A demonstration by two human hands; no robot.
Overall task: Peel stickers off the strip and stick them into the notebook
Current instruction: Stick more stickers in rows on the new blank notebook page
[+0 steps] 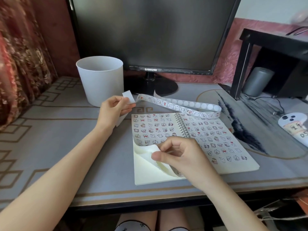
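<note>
I am reading both open pages of the spiral notebook (216, 144), lower centre, as full. The right hand (180, 155) is pinching the left page's (150, 127) curled lower corner. The left hand (115, 109) is pinching the sticker strip (180, 106), which is showing unpeeled stickers: more remains, I judge.
</note>
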